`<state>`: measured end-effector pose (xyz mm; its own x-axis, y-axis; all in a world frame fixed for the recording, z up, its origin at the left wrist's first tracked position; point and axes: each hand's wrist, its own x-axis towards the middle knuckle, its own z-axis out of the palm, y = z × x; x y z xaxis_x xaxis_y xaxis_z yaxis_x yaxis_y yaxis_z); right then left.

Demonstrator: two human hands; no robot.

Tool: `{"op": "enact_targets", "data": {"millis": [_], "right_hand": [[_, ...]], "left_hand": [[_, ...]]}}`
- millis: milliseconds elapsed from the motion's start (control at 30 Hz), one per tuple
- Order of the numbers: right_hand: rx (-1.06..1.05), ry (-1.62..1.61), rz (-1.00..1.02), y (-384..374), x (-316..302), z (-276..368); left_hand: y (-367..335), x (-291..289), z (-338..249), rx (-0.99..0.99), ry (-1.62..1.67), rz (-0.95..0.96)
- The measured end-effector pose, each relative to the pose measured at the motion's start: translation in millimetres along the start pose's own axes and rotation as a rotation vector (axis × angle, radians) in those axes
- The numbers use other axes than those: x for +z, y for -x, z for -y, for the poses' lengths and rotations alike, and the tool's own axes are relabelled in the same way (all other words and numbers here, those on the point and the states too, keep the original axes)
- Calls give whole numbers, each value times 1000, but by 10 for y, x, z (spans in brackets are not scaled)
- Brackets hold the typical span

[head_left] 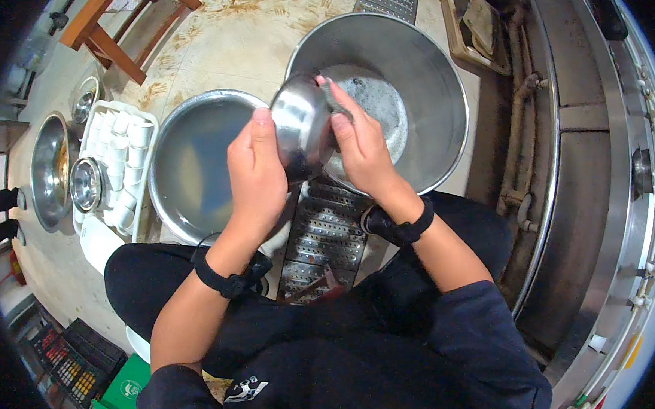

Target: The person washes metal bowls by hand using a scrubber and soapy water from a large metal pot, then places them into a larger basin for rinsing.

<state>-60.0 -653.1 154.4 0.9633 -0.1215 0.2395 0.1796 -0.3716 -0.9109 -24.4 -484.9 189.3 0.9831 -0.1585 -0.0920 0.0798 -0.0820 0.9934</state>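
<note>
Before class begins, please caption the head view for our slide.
Bare hands hold a shiny, round metal bowl and apparent small grey scrubber near a deep, cylindrical metal pot.

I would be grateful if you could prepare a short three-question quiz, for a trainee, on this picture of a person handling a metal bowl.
1. True or false: the person's left hand is gripping the metal bowl.

2. What mostly fills the white tray?
A) Wooden spoons
B) White cups
C) Glass bottles

3. Fill in the missing word: from the person's viewpoint, the tall pot stands to the ____ of the wide basin.

Key:
1. True
2. B
3. right
</note>
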Motion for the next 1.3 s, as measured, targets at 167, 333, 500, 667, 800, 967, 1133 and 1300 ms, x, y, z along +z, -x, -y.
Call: {"op": "enact_targets", "data": {"millis": [167,333,500,667,800,967,1133,1300], "right_hand": [[342,-343,-32,110,115,-313],[530,-750,-353,-69,43,-183],[335,-302,-104,-146,-231,-37],[131,-162,-171,-112,-61,-115],[62,42,-206,-171,-93,-50],[-111,244,-158,-39,-2,-19],[-266,316,-50,-41,51,310],[-133,90,-32,-47,-10,133]], "left_hand": [[-81,3,-95,-107,261,-68],[-112,-71,202,-52,342,127],[-198,-200,-30,-304,452,272],[-171,-113,140,-206,103,211],[-175,-96,184,-27,3,148],[-140,-70,44,-112,-3,127],[-101,-116,45,8,-151,94],[-90,-90,-36,43,-175,70]]}}
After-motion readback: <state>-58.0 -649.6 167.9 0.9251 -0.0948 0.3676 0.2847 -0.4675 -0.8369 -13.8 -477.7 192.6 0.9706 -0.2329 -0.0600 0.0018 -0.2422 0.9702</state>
